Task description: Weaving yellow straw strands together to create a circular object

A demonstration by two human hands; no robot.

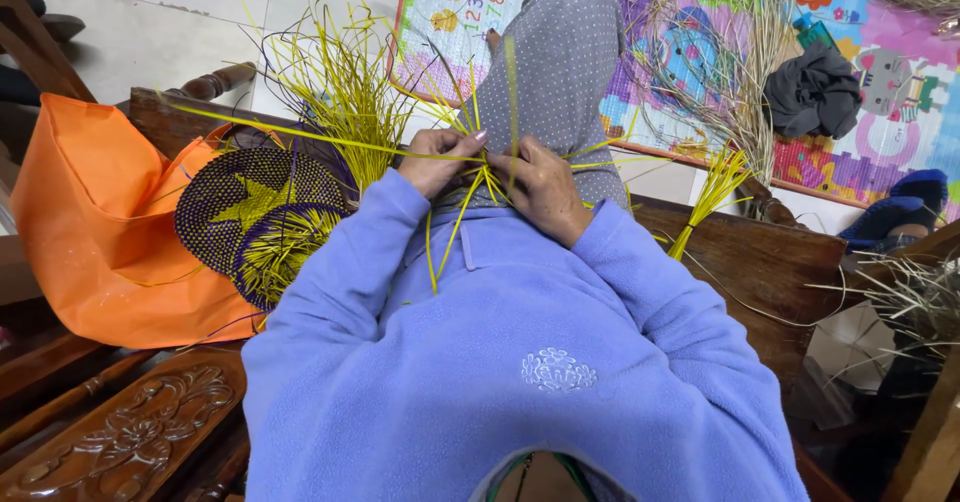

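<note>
Both my hands meet over my lap, just above my grey dotted trouser leg (555, 52). My left hand (437, 159) pinches several thin yellow straw strips (455, 217) that cross and hang down over my lilac fleece. My right hand (541, 187) is closed on the same bunch of strips from the right side. One long yellow strip (290, 132) runs leftward from my left hand. A partly woven round piece (255, 212) in purple and yellow, with a yellow star, lies to the left beside my arm, loose yellow strands fanning out above it.
An orange bag (90, 222) sits at the left on a dark carved wooden bench (140, 432). A small bundle of yellow strips (710, 197) rests on the bench edge at right. A colourful play mat (880, 112) on the floor holds dry straw and a dark cloth (815, 87).
</note>
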